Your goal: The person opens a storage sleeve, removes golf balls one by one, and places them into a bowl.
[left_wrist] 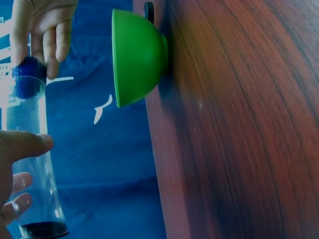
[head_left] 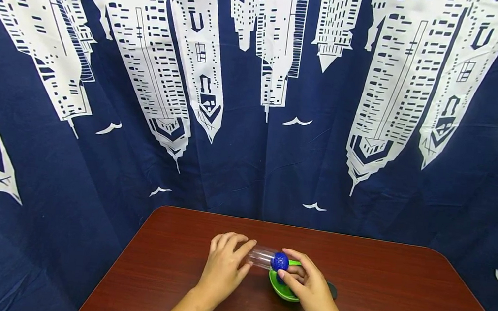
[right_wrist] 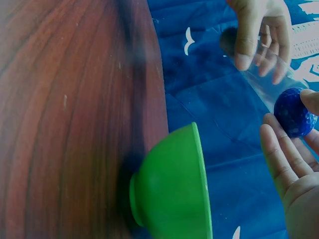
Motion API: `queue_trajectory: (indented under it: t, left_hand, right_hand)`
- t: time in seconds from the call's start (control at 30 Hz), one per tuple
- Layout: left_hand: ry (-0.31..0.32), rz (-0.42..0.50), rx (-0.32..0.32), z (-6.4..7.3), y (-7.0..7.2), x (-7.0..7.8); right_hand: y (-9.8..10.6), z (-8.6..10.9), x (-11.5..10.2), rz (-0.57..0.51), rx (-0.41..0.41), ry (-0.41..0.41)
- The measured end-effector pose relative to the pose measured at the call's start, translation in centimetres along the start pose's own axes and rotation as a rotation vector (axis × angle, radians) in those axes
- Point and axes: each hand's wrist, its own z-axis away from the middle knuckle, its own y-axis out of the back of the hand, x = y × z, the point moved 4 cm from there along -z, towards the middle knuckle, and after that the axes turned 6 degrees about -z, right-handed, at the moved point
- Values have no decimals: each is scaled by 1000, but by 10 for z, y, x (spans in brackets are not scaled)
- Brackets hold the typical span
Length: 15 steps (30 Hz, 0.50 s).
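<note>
My left hand [head_left: 225,268] grips a clear plastic tube [head_left: 260,257], tilted and held above the table. In the left wrist view a black base [left_wrist: 44,229] closes the tube's far end. A dimpled blue golf ball [right_wrist: 294,112] sits at the tube's open mouth, and my right hand [head_left: 312,288] pinches it between thumb and fingers. Below stands a green bowl [head_left: 283,292], partly covered by my right hand. Something blue [head_left: 280,278] shows inside the bowl, mostly hidden, possibly another ball.
A dark rounded object [head_left: 332,289] lies on the table just right of the bowl, partly behind my right hand. The reddish-brown wooden table [head_left: 397,292] has rounded far corners. Behind it hangs a navy curtain [head_left: 265,176] printed with white buildings.
</note>
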Motion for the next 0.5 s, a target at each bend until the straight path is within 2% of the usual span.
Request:
queue_trajectory:
  t: [0.27,0.4,0.5]
  left_hand:
    - [43,18,-2,3,-1,-6]
    - [80,35,-41,6,-4,-9]
    - [108,53,-67,8,-7,-10]
  right_hand:
    - [14,-4,-5,122,9,13]
    - [18,-4,-3,219,-55,12]
    - [18,-4,-1,296,-114,44]
